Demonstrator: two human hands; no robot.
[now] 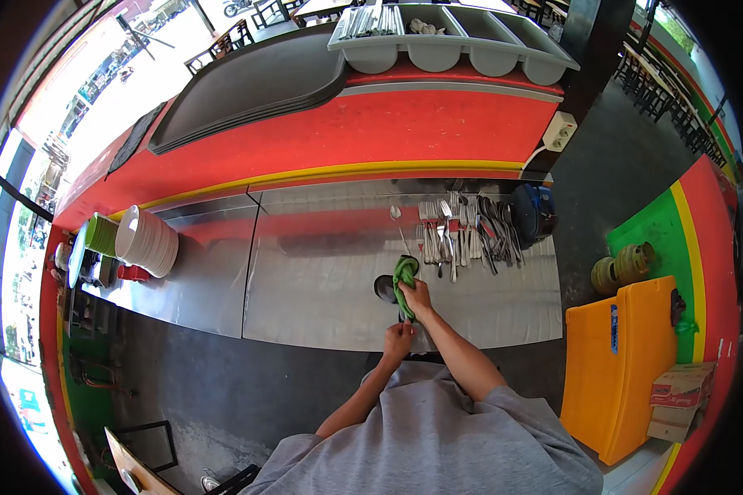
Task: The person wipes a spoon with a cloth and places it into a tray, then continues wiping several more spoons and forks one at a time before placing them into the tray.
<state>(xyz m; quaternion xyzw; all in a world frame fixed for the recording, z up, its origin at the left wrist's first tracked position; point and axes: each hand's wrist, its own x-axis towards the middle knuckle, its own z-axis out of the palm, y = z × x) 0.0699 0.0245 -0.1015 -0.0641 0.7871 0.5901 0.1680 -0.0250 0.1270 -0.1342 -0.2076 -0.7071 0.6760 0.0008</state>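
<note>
While the right hand (418, 295) grips a crumpled green cloth (404, 280), the left hand (398, 338) pinches what looks like a spoon handle, near the laid-out steel cutlery (466, 231).

Both arms reaching forward, right hand (418, 295) closed in a grip, left hand (399, 337) pinched just behind it

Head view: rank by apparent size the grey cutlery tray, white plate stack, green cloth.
1. Grey plastic cutlery tray
2. White plate stack
3. Green cloth, held in the right hand
Distances from the camera differ, so true sizes are unsure.
</note>
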